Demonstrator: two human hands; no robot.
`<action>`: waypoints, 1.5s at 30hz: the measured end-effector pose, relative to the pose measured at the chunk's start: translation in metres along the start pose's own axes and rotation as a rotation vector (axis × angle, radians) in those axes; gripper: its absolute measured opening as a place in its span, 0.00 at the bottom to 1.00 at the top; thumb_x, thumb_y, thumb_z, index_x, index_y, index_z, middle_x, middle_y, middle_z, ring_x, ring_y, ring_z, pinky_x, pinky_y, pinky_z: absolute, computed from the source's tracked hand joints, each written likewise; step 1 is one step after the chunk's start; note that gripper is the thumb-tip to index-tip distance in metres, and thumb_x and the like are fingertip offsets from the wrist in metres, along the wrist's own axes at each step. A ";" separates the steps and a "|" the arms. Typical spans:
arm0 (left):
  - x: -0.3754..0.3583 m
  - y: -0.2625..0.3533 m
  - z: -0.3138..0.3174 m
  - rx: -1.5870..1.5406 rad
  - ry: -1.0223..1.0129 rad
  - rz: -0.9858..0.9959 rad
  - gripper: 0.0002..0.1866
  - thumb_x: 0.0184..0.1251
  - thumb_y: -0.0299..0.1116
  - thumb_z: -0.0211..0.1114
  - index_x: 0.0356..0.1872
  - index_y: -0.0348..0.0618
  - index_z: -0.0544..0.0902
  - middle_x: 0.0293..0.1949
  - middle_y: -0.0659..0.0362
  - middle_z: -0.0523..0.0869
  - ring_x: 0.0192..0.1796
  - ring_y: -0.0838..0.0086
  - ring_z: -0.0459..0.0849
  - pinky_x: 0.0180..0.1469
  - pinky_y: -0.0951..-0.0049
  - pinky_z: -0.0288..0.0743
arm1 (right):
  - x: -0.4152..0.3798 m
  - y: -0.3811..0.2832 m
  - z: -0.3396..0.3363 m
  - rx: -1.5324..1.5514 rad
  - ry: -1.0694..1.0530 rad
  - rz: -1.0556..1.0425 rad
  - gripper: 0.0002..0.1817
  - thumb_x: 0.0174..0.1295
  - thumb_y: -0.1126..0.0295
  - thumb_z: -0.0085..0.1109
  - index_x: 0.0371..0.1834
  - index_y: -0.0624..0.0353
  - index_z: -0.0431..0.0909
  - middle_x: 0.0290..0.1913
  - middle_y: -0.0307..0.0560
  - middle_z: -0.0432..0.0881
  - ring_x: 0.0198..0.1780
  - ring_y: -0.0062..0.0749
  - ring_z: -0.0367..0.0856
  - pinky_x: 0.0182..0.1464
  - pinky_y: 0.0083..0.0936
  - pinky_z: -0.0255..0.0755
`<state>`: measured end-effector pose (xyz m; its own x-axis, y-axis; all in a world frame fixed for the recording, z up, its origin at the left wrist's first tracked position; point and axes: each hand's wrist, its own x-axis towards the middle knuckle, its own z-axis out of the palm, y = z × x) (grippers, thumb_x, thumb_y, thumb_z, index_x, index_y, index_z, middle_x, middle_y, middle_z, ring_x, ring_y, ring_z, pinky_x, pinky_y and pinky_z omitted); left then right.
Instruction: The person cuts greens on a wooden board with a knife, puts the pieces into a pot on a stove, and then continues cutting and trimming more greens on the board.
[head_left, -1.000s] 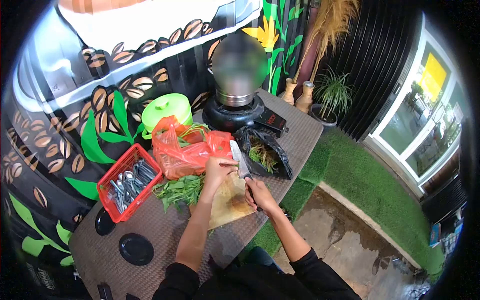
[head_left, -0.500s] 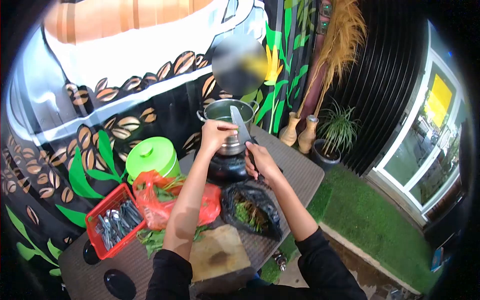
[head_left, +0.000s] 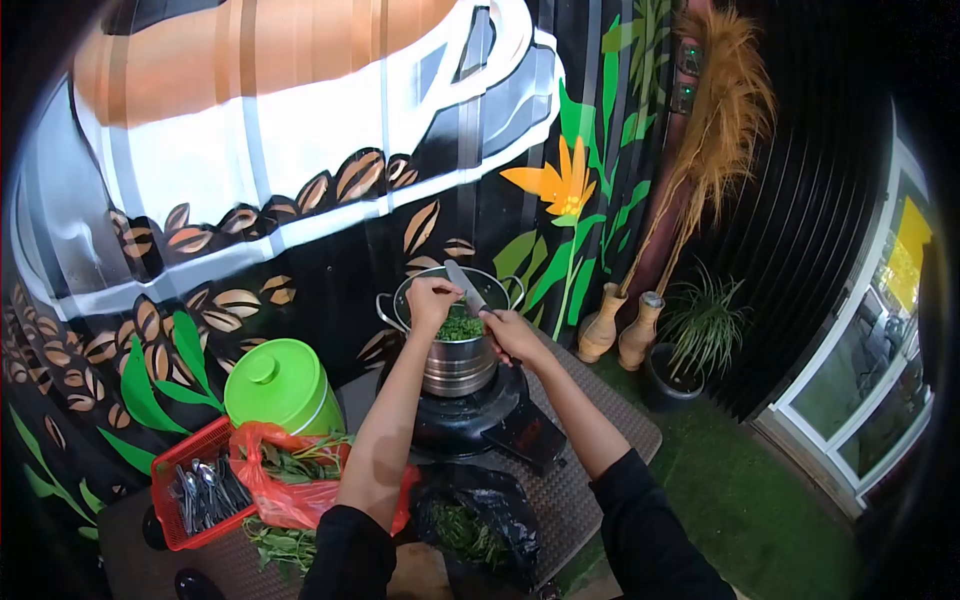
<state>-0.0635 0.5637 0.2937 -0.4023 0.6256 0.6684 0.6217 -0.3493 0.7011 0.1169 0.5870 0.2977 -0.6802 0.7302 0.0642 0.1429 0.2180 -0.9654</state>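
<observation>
My right hand (head_left: 512, 336) grips a knife (head_left: 463, 284), its broad blade pointing up and away over the steel pot (head_left: 458, 375). Beside the blade, my left hand (head_left: 434, 302) is closed in a pinch above the pot's left side; what its fingertips hold is too small to make out. Chopped greens (head_left: 460, 328) lie inside the pot. It stands upright on a black stove (head_left: 437, 428), just below both hands.
Left of my arms are a lime-green lidded container (head_left: 283, 392), a red basket (head_left: 203, 500) of cutlery and a red plastic bag (head_left: 275, 480) with leafy stems. A black bag (head_left: 475, 520) of greens and a cutting board (head_left: 418, 572) lie nearer me.
The view has shifted, so the pot and table sit lower in the picture. The greens inside the pot now show. My right hand keeps its grip on the knife; my left hand remains pinched beside the blade.
</observation>
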 end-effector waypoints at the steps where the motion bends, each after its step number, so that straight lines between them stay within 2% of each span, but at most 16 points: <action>1: 0.000 -0.009 0.007 -0.001 0.005 0.001 0.06 0.44 0.21 0.68 0.27 0.39 0.87 0.24 0.56 0.87 0.28 0.76 0.85 0.34 0.79 0.78 | 0.004 0.005 -0.001 -0.010 -0.007 -0.011 0.20 0.69 0.56 0.42 0.26 0.60 0.67 0.10 0.37 0.64 0.06 0.22 0.61 0.07 0.20 0.54; 3: -0.002 -0.022 0.018 -0.041 0.135 -0.043 0.11 0.46 0.18 0.63 0.32 0.40 0.87 0.28 0.55 0.87 0.30 0.75 0.85 0.35 0.78 0.78 | 0.011 0.014 -0.004 0.011 -0.050 -0.016 0.19 0.69 0.56 0.43 0.27 0.60 0.66 0.10 0.39 0.64 0.06 0.24 0.63 0.07 0.22 0.55; 5: -0.004 -0.030 0.018 -0.091 0.101 -0.090 0.16 0.47 0.17 0.58 0.37 0.41 0.86 0.33 0.53 0.87 0.34 0.73 0.86 0.36 0.77 0.78 | 0.015 0.021 -0.007 0.033 -0.063 -0.011 0.19 0.69 0.56 0.43 0.27 0.60 0.66 0.10 0.38 0.64 0.06 0.24 0.63 0.07 0.22 0.55; 7: -0.010 -0.014 0.010 0.007 0.104 0.015 0.17 0.49 0.18 0.57 0.42 0.38 0.84 0.40 0.51 0.86 0.39 0.70 0.85 0.41 0.77 0.78 | 0.015 0.022 -0.002 0.066 -0.077 -0.006 0.19 0.69 0.56 0.43 0.27 0.60 0.66 0.10 0.38 0.64 0.06 0.24 0.62 0.07 0.22 0.55; 11: -0.014 -0.018 0.021 0.179 -0.004 0.272 0.15 0.50 0.17 0.54 0.38 0.35 0.84 0.39 0.46 0.85 0.41 0.58 0.85 0.46 0.67 0.77 | 0.012 0.019 0.004 0.030 0.001 -0.006 0.19 0.70 0.56 0.42 0.24 0.57 0.63 0.10 0.38 0.64 0.05 0.22 0.60 0.07 0.20 0.53; 12: -0.018 -0.007 0.020 0.102 -0.009 0.172 0.12 0.48 0.18 0.54 0.32 0.32 0.84 0.36 0.42 0.83 0.40 0.52 0.83 0.48 0.63 0.75 | 0.013 0.020 0.003 0.047 -0.009 0.018 0.19 0.70 0.56 0.42 0.25 0.57 0.63 0.10 0.37 0.64 0.05 0.22 0.60 0.07 0.19 0.52; 15: -0.022 -0.004 0.021 0.175 -0.032 0.126 0.11 0.49 0.19 0.54 0.30 0.32 0.84 0.33 0.43 0.84 0.35 0.52 0.83 0.44 0.63 0.76 | 0.015 0.021 0.001 0.121 -0.034 0.070 0.19 0.69 0.56 0.42 0.26 0.57 0.63 0.10 0.37 0.63 0.06 0.21 0.59 0.07 0.19 0.52; 19: -0.023 0.001 0.014 0.153 -0.130 0.000 0.10 0.50 0.21 0.53 0.27 0.31 0.84 0.29 0.44 0.84 0.29 0.51 0.83 0.39 0.65 0.77 | 0.011 0.017 -0.003 0.250 -0.057 0.119 0.18 0.69 0.57 0.42 0.27 0.59 0.65 0.10 0.36 0.65 0.07 0.21 0.62 0.08 0.20 0.55; 21: -0.023 0.001 0.011 0.163 -0.192 0.009 0.08 0.49 0.20 0.55 0.27 0.32 0.83 0.25 0.47 0.84 0.26 0.57 0.84 0.33 0.68 0.77 | 0.010 0.018 -0.004 0.274 -0.053 0.114 0.18 0.69 0.57 0.42 0.28 0.59 0.65 0.10 0.36 0.64 0.07 0.21 0.62 0.08 0.20 0.55; 24: -0.021 0.008 0.013 0.022 -0.032 0.103 0.06 0.49 0.19 0.60 0.27 0.33 0.84 0.26 0.50 0.85 0.27 0.66 0.86 0.32 0.73 0.78 | 0.009 0.018 -0.006 0.297 -0.033 0.104 0.18 0.69 0.56 0.42 0.28 0.60 0.65 0.10 0.37 0.64 0.07 0.21 0.61 0.08 0.19 0.54; 27: -0.021 0.013 0.011 -0.069 -0.092 0.070 0.05 0.47 0.18 0.65 0.28 0.34 0.84 0.26 0.54 0.86 0.29 0.73 0.86 0.33 0.78 0.78 | 0.008 0.018 -0.007 0.302 -0.009 0.095 0.18 0.69 0.56 0.41 0.29 0.60 0.66 0.10 0.37 0.64 0.07 0.21 0.61 0.08 0.19 0.54; 33: -0.019 -0.001 0.008 -0.158 -0.333 -0.016 0.10 0.45 0.19 0.69 0.32 0.35 0.85 0.27 0.55 0.87 0.29 0.75 0.86 0.35 0.78 0.78 | 0.008 0.018 -0.009 0.307 0.010 0.067 0.18 0.69 0.56 0.41 0.29 0.61 0.65 0.10 0.37 0.64 0.07 0.21 0.60 0.08 0.19 0.54; 37: -0.018 0.000 0.008 -0.028 -0.360 -0.004 0.10 0.46 0.20 0.68 0.34 0.36 0.85 0.29 0.54 0.87 0.30 0.75 0.86 0.35 0.78 0.79 | 0.007 0.020 -0.010 0.303 0.016 0.067 0.19 0.69 0.56 0.41 0.29 0.61 0.66 0.10 0.37 0.64 0.07 0.21 0.61 0.08 0.20 0.55; 40: -0.019 0.007 0.010 -0.028 -0.207 -0.012 0.09 0.48 0.20 0.67 0.33 0.37 0.86 0.32 0.54 0.87 0.33 0.74 0.86 0.36 0.77 0.78 | 0.009 0.021 -0.011 0.272 0.027 0.059 0.19 0.69 0.56 0.41 0.29 0.61 0.66 0.10 0.37 0.64 0.07 0.22 0.61 0.08 0.20 0.55; 42: -0.018 0.009 0.009 -0.207 -0.197 0.041 0.08 0.49 0.21 0.66 0.33 0.37 0.86 0.35 0.53 0.86 0.35 0.72 0.86 0.37 0.76 0.78 | 0.010 0.019 -0.011 0.264 0.027 0.054 0.19 0.69 0.57 0.41 0.28 0.61 0.66 0.10 0.37 0.64 0.07 0.22 0.61 0.08 0.21 0.55; 45: -0.019 0.009 0.005 -0.081 -0.325 0.151 0.09 0.49 0.23 0.67 0.34 0.37 0.86 0.36 0.52 0.86 0.36 0.72 0.85 0.37 0.75 0.77 | 0.009 0.015 -0.010 0.219 0.038 0.044 0.19 0.69 0.57 0.41 0.28 0.62 0.66 0.10 0.37 0.64 0.07 0.22 0.62 0.08 0.21 0.55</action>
<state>-0.0471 0.5518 0.2861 -0.0670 0.7473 0.6611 0.5972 -0.5008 0.6266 0.1204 0.6034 0.2863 -0.6488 0.7606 0.0260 0.0093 0.0421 -0.9991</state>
